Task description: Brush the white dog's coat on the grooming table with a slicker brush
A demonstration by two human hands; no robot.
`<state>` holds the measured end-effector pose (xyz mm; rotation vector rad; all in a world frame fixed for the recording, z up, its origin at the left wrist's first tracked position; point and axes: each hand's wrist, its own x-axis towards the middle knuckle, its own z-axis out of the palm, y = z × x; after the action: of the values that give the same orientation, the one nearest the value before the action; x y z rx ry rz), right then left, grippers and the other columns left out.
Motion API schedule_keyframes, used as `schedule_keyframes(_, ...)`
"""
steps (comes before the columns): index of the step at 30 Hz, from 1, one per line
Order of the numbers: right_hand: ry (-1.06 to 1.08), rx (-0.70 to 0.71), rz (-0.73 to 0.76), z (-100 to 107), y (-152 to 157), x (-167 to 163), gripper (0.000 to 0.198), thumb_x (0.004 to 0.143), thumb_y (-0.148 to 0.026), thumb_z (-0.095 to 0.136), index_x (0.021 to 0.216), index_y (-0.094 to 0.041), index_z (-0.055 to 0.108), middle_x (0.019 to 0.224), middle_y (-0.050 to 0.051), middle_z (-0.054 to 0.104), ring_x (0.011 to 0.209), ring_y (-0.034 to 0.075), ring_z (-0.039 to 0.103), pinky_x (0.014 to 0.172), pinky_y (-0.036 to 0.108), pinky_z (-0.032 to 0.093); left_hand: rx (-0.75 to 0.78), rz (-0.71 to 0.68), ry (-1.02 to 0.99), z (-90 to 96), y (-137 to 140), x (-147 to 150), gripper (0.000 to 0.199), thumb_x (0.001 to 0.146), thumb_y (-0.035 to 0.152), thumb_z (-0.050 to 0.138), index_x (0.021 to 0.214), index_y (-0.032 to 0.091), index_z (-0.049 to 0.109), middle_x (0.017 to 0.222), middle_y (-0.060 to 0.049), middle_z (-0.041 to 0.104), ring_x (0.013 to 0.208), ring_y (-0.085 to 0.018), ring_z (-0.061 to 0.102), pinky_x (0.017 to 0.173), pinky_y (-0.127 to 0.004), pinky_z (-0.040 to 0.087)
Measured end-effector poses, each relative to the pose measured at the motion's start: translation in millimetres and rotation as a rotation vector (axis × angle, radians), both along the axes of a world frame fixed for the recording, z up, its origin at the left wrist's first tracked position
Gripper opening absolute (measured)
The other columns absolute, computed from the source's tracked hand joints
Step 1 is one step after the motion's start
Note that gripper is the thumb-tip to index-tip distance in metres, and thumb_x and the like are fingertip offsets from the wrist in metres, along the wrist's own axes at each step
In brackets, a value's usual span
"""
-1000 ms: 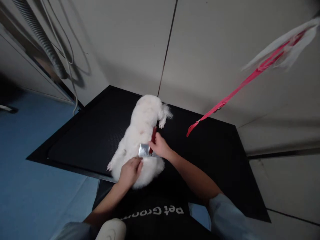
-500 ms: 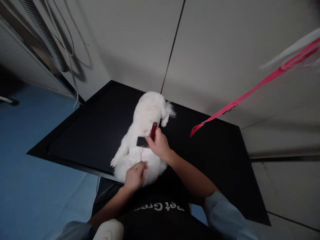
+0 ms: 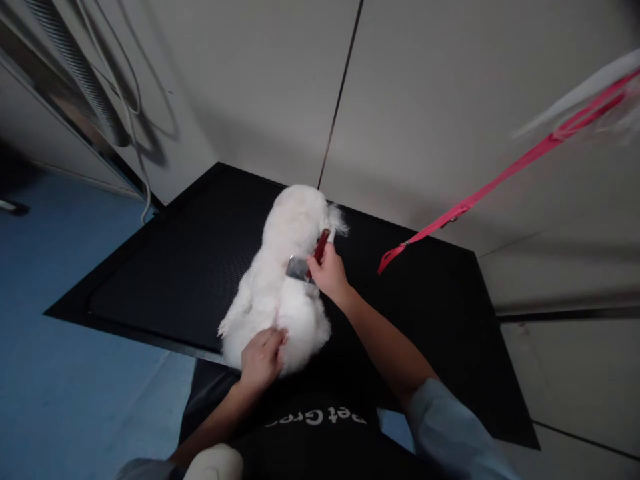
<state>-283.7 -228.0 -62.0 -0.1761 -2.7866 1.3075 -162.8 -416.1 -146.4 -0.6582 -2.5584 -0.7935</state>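
- From my remote feed, I judge the step in hand to be brushing out the coat of a small white, fluffy-coated animal, probably a dog (image 3: 289, 240).
- It lies at the centre of the frame on a black, rectangular, ribbed table (image 3: 165, 267), its broad lower end at the near edge, beside a black apron with pale lettering (image 3: 310, 443).
- My right hand (image 3: 329, 268), just right of centre, is closed around a slicker brush with a dark red handle and flat silver head (image 3: 299, 267). The head is over the middle of the body; I can't tell whether its hidden bristles touch the fur.
- My left hand (image 3: 263, 357), at lower centre, has its fingers bunched down on the coat; I can't tell whether they pinch any fur.
- I think the next move calls for a light, flat stroke, with the left hand steadying the skin near the faint pinkish line just above its fingers, perhaps a parting.
- The coat looks short and even towards the top, fuller and puffier below. A longer, wispy tuft (image 3: 339, 219) sticks out at the upper right of the body, and a paw (image 3: 223, 327) shows at lower left.
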Motion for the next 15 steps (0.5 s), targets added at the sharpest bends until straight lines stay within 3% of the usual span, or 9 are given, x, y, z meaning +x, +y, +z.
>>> schedule_keyframes(4, -0.061, -0.028, 0.169, -4, 3, 0, 0.021, 0.077, -0.033, 0.065, 0.091, -0.022, 0.053, 0.076, 0.000, 0.064, 0.070, 0.018, 0.062, 0.066, 0.028, 0.048, 0.071, 0.029, 0.029, 22.8, 9, -16, 0.016, 0.087, 0.025, 0.057, 0.074, 0.018, 0.063, 0.100, -0.011, 0.067, 0.095, -0.025, 0.062, 0.087, -0.040, 0.050)
schedule_keyframes(5, -0.091, -0.019, 0.160, -5, 3, 0, 0.020, 0.077, -0.032, 0.065, 0.089, -0.022, 0.053, 0.074, 0.000, 0.064, 0.069, 0.018, 0.062, 0.065, 0.028, 0.048, 0.084, 0.011, 0.009, 25.9, 14, -21, 0.019, 0.087, 0.027, 0.057, 0.071, 0.017, 0.061, 0.099, -0.011, 0.067, 0.094, -0.024, 0.063, 0.086, -0.039, 0.050)
schedule_keyframes(7, -0.051, -0.001, -0.008, -9, 1, 0, 0.019, 0.080, -0.031, 0.061, 0.093, -0.021, 0.053, 0.078, 0.002, 0.065, 0.073, 0.019, 0.063, 0.069, 0.029, 0.049, 0.038, 0.013, -0.073, 27.7, 23, -29, 0.018, 0.089, 0.030, 0.056, 0.079, 0.016, 0.063, 0.095, -0.011, 0.068, 0.088, -0.023, 0.064, 0.079, -0.035, 0.053)
schedule_keyframes(9, 0.042, -0.009, -0.134, -11, -1, 1, 0.023, 0.083, -0.033, 0.056, 0.102, -0.020, 0.051, 0.086, 0.005, 0.066, 0.081, 0.021, 0.064, 0.073, 0.031, 0.049, -0.081, 0.065, -0.175, 24.6, 27, -33, 0.023, 0.087, 0.029, 0.056, 0.101, 0.012, 0.064, 0.101, -0.015, 0.068, 0.086, -0.025, 0.066, 0.072, -0.035, 0.054)
schedule_keyframes(11, 0.030, -0.025, -0.043, -10, -3, 4, 0.026, 0.082, -0.034, 0.059, 0.102, -0.021, 0.050, 0.086, 0.004, 0.066, 0.083, 0.022, 0.065, 0.074, 0.031, 0.049, -0.188, 0.061, -0.245, 18.7, 26, -33, 0.033, 0.082, 0.018, 0.055, 0.113, 0.011, 0.063, 0.104, -0.015, 0.069, 0.082, -0.027, 0.068, 0.065, -0.034, 0.054)
schedule_keyframes(13, -0.056, -0.008, 0.068, -8, -4, 7, 0.024, 0.079, -0.034, 0.062, 0.096, -0.022, 0.050, 0.082, 0.003, 0.065, 0.079, 0.022, 0.064, 0.072, 0.032, 0.049, -0.214, -0.007, -0.254, 11.2, 18, -29, 0.042, 0.074, 0.006, 0.050, 0.112, 0.014, 0.066, 0.102, -0.013, 0.071, 0.079, -0.026, 0.068, 0.061, -0.031, 0.053)
schedule_keyframes(15, -0.050, 0.032, 0.015, -4, -4, 9, 0.022, 0.081, -0.034, 0.060, 0.096, -0.022, 0.049, 0.084, 0.005, 0.064, 0.081, 0.023, 0.064, 0.074, 0.033, 0.049, -0.173, -0.068, -0.220, 2.5, 8, -23, 0.050, 0.068, 0.001, 0.046, 0.110, 0.015, 0.067, 0.099, -0.011, 0.072, 0.082, -0.025, 0.068, 0.064, -0.030, 0.053)
